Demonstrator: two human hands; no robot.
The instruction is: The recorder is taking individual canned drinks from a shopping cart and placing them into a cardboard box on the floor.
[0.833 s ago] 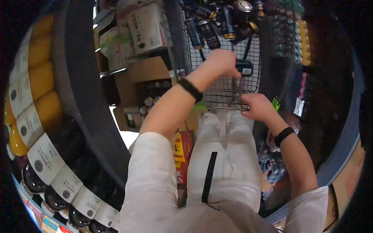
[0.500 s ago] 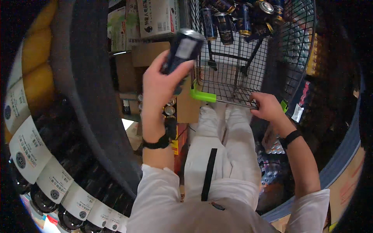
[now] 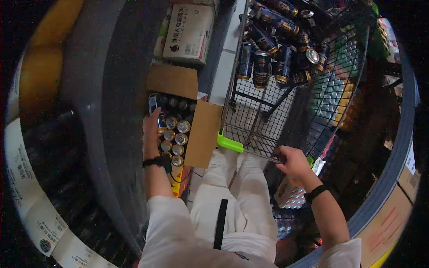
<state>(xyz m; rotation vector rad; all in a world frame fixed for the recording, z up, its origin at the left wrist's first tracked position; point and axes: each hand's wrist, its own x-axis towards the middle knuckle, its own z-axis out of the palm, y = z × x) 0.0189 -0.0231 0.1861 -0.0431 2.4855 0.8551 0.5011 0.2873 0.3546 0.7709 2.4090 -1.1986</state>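
Observation:
My left hand [image 3: 151,131] is closed around a dark blue drink can [image 3: 154,103] at the left edge of an open cardboard box [image 3: 203,134]. The can is tilted, and part of it is hidden by my fingers. Inside the box, several cans [image 3: 181,139] with silver tops stand upright in rows. My right hand [image 3: 295,161] grips the handle bar of a black wire shopping cart [image 3: 263,149] near its right end. Farther up in the cart lies a loose heap of dark blue and gold cans [image 3: 262,69].
A green corner piece [image 3: 230,142] marks the cart handle's left end. Beyond the open box sits a closed white carton [image 3: 190,33]. Shrink-wrapped cans [image 3: 333,96] are stacked right of the cart. Bottles with white labels [image 3: 42,223] line the far left.
My left hand has moved down and left with a can, from beside the cart to the open box. My right hand stays on the handle. The view has shifted, showing more of the box.

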